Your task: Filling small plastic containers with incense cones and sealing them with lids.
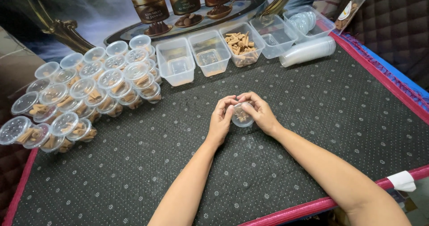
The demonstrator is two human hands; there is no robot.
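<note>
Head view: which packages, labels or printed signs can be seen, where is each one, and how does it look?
Printed backdrop: along the far edge; pictures three brown, gold-lidded jars on a silver tray.
Lidded cups: stacked far left; small, clear, round, with tan sticks inside.
Rectangular tubs: row at the far edge; clear plastic.
Held cup: centre, between left hand and right hand.

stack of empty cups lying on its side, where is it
In the head view, the stack of empty cups lies at the mat's far right, beside the tub of brown sticks.
</note>
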